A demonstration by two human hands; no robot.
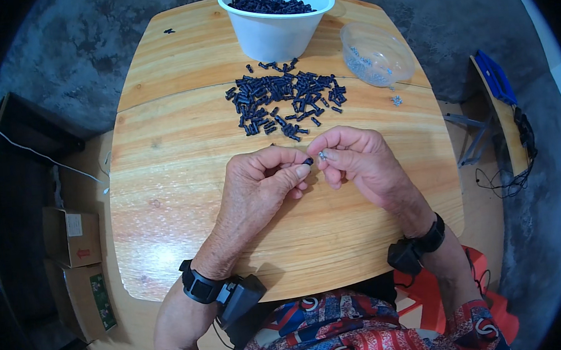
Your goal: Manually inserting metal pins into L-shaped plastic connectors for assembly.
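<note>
Both hands meet just above the wooden table, fingertips close together. My left hand (pixel 264 176) is closed in a pinch on a small black plastic part (pixel 308 162), of which only the end shows past the thumb. A tiny silvery metal piece (pixel 322 156) sits between the thumb and forefinger of my right hand (pixel 361 163); its exact kind is too small to make out. Beyond the hands lies a loose pile of short black plastic parts (pixel 281 97), shaped like ribbed plugs.
A white tub (pixel 277 35) full of similar black parts stands at the table's (pixel 167 137) far side. Right of it, a clear round bowl (pixel 399 62) holds small silvery pieces, with a few more (pixel 397 101) beside it. Cardboard boxes (pixel 80 234) stand at left.
</note>
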